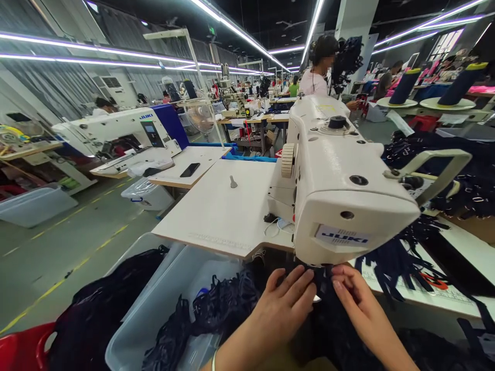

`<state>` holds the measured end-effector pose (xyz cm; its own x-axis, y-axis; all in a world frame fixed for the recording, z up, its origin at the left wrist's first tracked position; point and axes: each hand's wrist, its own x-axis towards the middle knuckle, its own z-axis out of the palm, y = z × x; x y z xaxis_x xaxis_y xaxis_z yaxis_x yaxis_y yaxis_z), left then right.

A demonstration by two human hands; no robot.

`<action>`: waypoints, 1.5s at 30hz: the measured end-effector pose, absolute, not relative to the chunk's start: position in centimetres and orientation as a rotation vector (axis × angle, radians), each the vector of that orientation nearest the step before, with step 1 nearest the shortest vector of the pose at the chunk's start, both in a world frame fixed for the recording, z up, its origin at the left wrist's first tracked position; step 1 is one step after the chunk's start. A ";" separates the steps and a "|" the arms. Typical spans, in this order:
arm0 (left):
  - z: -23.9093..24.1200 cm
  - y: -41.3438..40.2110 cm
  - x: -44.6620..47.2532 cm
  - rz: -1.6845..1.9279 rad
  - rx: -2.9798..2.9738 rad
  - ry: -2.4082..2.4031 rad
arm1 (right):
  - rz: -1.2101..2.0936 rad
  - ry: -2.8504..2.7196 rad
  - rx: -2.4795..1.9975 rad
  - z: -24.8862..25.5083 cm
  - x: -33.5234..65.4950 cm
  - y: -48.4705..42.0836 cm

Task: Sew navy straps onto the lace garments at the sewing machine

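Dark fabric [328,314] sits just below the machine's [348,201] head, left hand [284,304] laid flat, fingers extended, the right hand [358,296] pinching it in a narrow grip; light, even tension should serve best.

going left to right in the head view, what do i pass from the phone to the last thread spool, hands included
Phone → small grey metal piece → left hand → right hand → rightmost thread spool.

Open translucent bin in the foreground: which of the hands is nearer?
Left. The left hand is just right of the bin in the picture; the right hand is farther right, across the dark fabric.
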<state>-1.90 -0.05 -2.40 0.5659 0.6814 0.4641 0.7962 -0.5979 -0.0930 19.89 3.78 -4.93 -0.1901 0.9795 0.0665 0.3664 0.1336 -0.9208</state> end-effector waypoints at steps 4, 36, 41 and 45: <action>-3.2 -0.2 -1.9 -0.561 -2.461 -1.220 | 0.977 -1.689 -1.378 -5.7 19.8 3.7; -3.8 -0.6 -0.7 -0.615 -2.317 -1.369 | 0.629 -2.038 -1.228 -3.8 19.0 6.8; -5.5 -0.9 -1.4 -0.601 -2.466 -1.434 | 0.614 -2.043 -1.257 -4.5 19.4 6.8; -12.0 -2.2 -4.9 -0.363 -2.429 -2.025 | 0.594 -2.077 -1.257 -5.7 20.5 7.2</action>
<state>-4.95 -2.23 -12.00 0.1652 0.9752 0.1475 0.9657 -0.1903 0.1768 20.50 7.20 -5.70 -0.3453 0.8950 0.2823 0.6104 0.4427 -0.6568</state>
